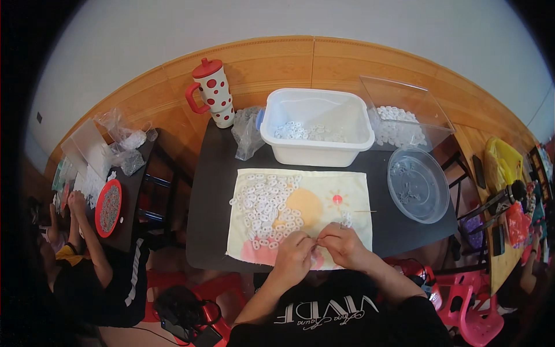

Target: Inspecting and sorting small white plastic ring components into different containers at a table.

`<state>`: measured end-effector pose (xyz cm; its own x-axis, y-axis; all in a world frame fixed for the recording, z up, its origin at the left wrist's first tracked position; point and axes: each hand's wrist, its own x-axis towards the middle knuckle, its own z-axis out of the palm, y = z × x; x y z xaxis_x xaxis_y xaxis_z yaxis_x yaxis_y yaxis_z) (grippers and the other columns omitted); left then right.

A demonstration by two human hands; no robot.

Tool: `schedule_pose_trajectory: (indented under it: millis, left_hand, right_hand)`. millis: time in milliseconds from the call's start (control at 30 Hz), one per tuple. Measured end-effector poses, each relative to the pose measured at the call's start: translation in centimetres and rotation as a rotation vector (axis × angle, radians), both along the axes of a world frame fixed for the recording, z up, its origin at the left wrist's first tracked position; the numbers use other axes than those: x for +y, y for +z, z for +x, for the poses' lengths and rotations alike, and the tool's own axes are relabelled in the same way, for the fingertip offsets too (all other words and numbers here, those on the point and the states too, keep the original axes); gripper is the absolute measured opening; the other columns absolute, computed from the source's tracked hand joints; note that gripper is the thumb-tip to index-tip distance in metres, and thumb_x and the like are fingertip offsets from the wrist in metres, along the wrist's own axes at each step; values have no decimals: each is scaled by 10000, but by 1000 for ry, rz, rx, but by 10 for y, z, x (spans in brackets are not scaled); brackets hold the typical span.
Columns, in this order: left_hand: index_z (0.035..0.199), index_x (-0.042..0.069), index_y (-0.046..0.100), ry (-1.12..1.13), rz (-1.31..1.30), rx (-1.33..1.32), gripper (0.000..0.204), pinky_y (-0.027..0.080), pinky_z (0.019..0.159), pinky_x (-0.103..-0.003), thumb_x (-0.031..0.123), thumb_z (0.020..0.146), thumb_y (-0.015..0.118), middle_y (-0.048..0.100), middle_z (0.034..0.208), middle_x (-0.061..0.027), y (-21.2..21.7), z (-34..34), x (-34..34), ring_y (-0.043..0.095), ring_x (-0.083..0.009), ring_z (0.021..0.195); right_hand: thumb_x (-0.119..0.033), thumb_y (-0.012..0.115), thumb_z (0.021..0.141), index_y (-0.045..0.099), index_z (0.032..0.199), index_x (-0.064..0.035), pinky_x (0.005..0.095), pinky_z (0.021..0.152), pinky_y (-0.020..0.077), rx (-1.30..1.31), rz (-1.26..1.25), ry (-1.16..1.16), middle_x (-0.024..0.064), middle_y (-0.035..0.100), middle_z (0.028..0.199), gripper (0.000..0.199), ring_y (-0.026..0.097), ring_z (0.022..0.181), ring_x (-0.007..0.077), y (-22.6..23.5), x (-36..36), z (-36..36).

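Both hands met at the near edge of the cloth [300,173]. The left hand [293,256] and right hand [344,244] had their fingertips pinched together on something small between them, apparently one of the white rings, though it was too small to make out, and so was its long axis. The two hands were equally near it, thumbs almost touching.

Just beyond the left hand lay the pile of rings [263,208], spread over the cloth's left half, its nearest rings just off the knuckles (nothing stood between hand and pile). A few loose rings [347,218] lay just beyond the right hand, and a thin stick [365,211] lay crosswise past them at the cloth's right edge.

Farther back on the dark table [211,191] stood a white tub [315,124] with more rings inside, a plastic bag [247,132] to its left and a spotted mug [213,92] beyond that. To the right sat a clear round lid [417,184] and a clear box [404,113] of rings.

At the far left another person [87,260] worked at a red tray [107,207].
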<state>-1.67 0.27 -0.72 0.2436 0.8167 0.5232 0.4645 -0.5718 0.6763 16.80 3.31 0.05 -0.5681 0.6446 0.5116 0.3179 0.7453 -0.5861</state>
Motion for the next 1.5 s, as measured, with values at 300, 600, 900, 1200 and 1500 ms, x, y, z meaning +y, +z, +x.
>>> schedule_pose_trajectory:
  millis: [300,600,900,1200,1500]
  left_hand:
    - [915,-40,642,-13,51,75,249,479,635,-401,-123,681,619,560,820,-141,1,1,-1,582,-327,756]
    - [784,-11,578,-16,57,125,142,479,682,-402,-47,650,610,517,815,-136,1,3,-3,552,-324,773]
    - [854,-42,609,-21,51,111,219,489,663,-406,-97,643,623,535,821,-149,1,2,-3,570,-339,779]
    - [803,-35,576,-1,65,141,170,487,657,-414,-89,648,622,536,831,-153,2,5,-5,568,-346,781]
    - [1083,-60,627,6,51,-83,343,486,712,-404,-82,741,620,615,938,-170,8,-5,-9,599,-354,831]
  right_hand:
    - [65,617,630,626,807,9,372,697,497,-21,70,24,117,577,868,186,587,813,306,-2,2,-1]
    - [66,615,604,617,817,9,372,695,490,-55,93,65,119,567,855,221,582,804,311,-3,3,0]
    - [72,602,606,603,802,1,376,698,484,-54,90,69,116,563,857,209,581,798,312,-1,2,-1]
    - [47,602,610,592,776,-4,382,693,473,-96,129,94,112,544,832,175,558,765,307,-3,3,-1]
    - [78,598,679,640,940,14,387,685,474,13,171,0,140,577,915,272,567,787,330,4,-6,-5]
